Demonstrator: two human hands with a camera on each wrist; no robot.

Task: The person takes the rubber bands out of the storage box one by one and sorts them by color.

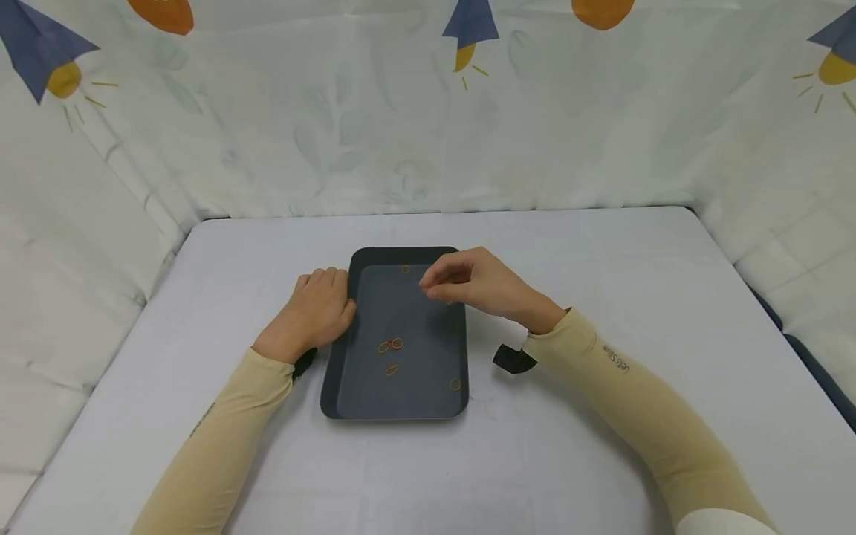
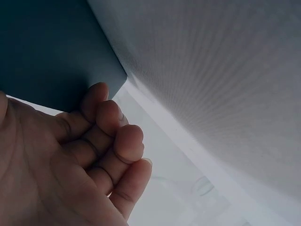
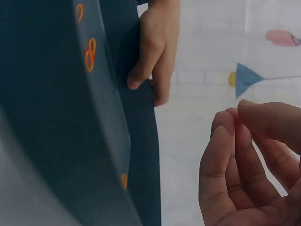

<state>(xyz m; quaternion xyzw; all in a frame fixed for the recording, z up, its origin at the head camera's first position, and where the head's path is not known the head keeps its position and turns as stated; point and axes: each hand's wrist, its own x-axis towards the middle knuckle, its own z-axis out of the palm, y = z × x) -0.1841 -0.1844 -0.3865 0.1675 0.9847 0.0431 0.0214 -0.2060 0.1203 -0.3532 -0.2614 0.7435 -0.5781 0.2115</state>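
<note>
A dark grey rectangular tray (image 1: 414, 409) rests on the table with several small orange rubber bands inside. Two bands (image 1: 391, 345) lie together near the middle, one with a reddish tint. Another band (image 1: 392, 369) is just below them, one (image 1: 455, 385) by the right wall and one (image 1: 405, 269) at the far end. My left hand (image 1: 319, 308) grips the tray's left rim, thumb over the edge and fingers along the outer side. Over the far right part of the tray hovers my right hand (image 1: 471, 282), fingers bent and tips gathered near the thumb; nothing shows between them.
A white cloth covers the table (image 1: 602, 267). Behind it hangs a pale curtain (image 1: 374, 134) printed with blue and orange shapes. A black strap end (image 1: 514, 360) hangs below my right wrist, right of the tray.
</note>
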